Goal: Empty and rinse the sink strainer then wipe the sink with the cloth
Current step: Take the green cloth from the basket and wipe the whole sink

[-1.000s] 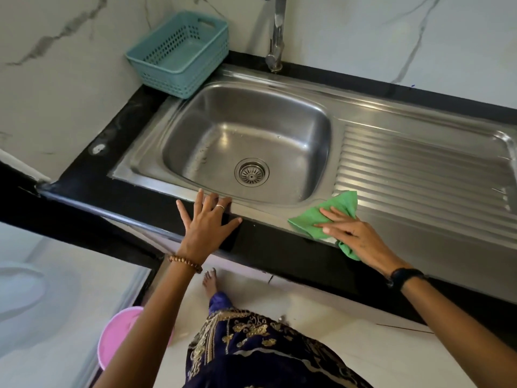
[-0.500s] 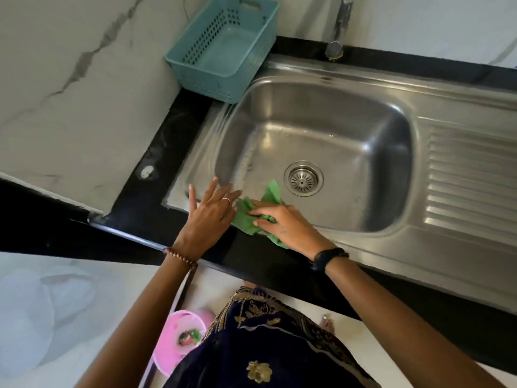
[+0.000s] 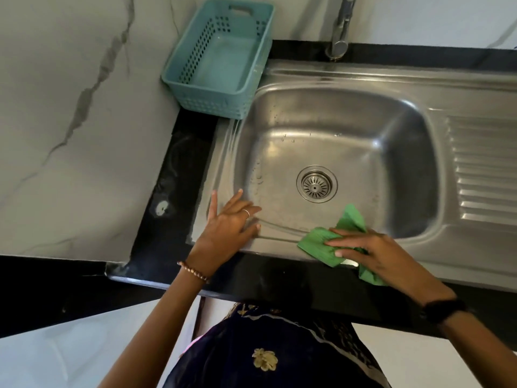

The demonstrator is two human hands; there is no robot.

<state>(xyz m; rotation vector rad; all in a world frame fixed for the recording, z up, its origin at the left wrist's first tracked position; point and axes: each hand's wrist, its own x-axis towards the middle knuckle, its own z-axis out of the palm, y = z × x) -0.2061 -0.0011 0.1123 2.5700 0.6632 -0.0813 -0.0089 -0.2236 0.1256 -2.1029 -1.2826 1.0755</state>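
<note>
Step in hand: wiping the sink, judged from how things lie. The strainer (image 3: 316, 187) is seated in the drain at the middle of the basin floor and shows no debris, so the emptying and rinsing appear complete.

Working left to right:

1. Your left hand (image 3: 229, 228) lies flat, fingers straight and spread, on the front-left corner of the stainless steel sink (image 3: 330, 127). It grasps nothing; it braces you against the rim.
2. Your right hand (image 3: 372, 252) presses the green cloth (image 3: 321, 245) onto the front rim of the sink, just right of centre. The fingers lie extended over the cloth, pointing left, and pin it flat instead of bunching it. One corner of the cloth stands up over the basin edge; another trails from under the palm onto the black countertop (image 3: 279, 278).

Next move: the rim stroke calls for even downward pressure with the cloth kept flat under the fingers. The basin walls and floor carry water droplets (most visible on the left wall), so you will probably need to carry the cloth down into the basin and work around the strainer.

Surface and room: the sink is set in the black countertop, with a ribbed drainboard (image 3: 486, 169) to the right. A teal perforated basket (image 3: 221, 58) stands at the back-left corner, touching the sink edge. The tap (image 3: 340, 26) rises behind the basin. Veined marble-look wall panels (image 3: 78, 107) close the left and back.
</note>
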